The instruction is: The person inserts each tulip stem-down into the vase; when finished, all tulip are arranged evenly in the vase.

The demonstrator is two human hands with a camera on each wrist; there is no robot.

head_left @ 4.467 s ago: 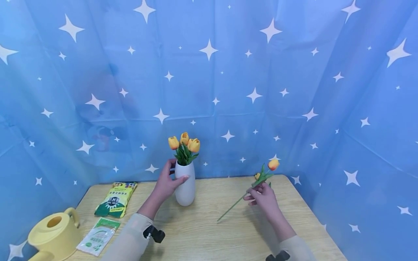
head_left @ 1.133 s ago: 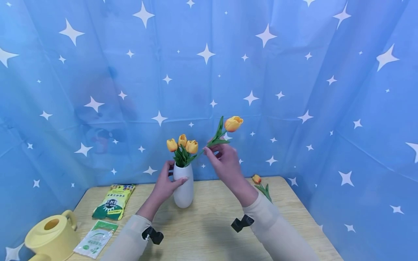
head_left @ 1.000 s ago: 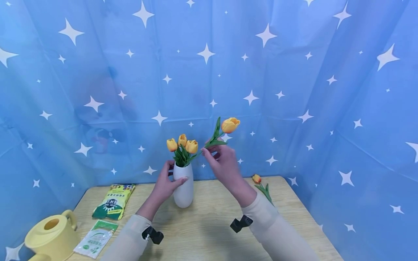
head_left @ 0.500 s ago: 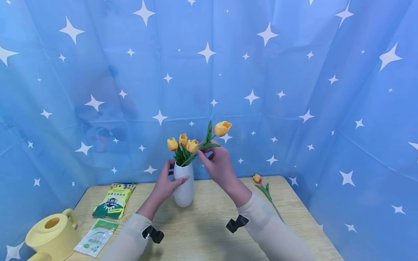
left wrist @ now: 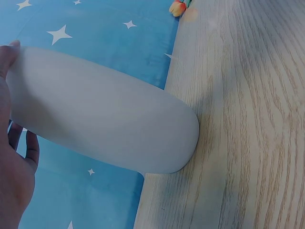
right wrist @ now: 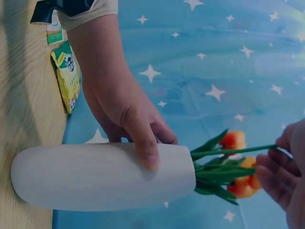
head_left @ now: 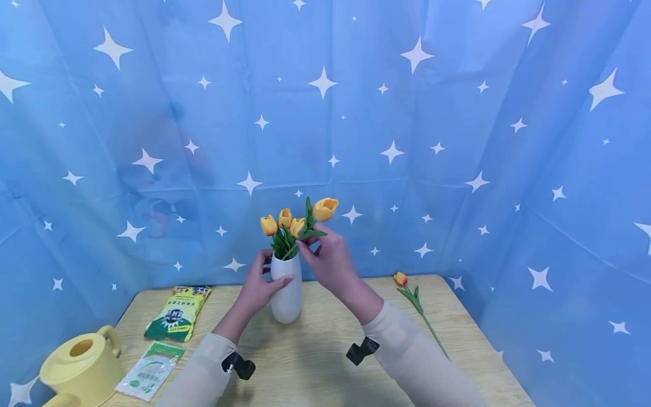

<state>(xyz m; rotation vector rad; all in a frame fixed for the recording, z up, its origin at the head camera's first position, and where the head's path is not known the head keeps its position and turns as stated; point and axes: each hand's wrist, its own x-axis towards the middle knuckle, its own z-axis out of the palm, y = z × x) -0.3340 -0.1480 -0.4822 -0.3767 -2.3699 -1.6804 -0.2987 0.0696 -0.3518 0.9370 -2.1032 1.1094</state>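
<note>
A white vase (head_left: 286,297) stands upright on the table, holding several yellow-orange tulips (head_left: 268,225) with green leaves. My left hand (head_left: 259,288) grips the vase near its top, thumb across the front and fingers behind. Above the rim on the right, my right hand (head_left: 330,257) pinches the stem of another tulip (head_left: 325,209). In the right wrist view that tulip's green stem (right wrist: 233,151) runs from the fingertips into the vase mouth, beside the leaves. Its bloom leans up and right of the bunch.
One more tulip (head_left: 400,279) lies on the wooden table (head_left: 305,367) at the right. At the left are a yellow-green packet (head_left: 178,314), a white-green packet (head_left: 151,370) and a yellow watering can (head_left: 83,367). A starry blue curtain (head_left: 325,141) hangs behind.
My right hand first lifted the tulip from the table's right side, then moved left and down toward the vase, bringing the stem into its mouth. My left hand has kept its hold on the vase.
</note>
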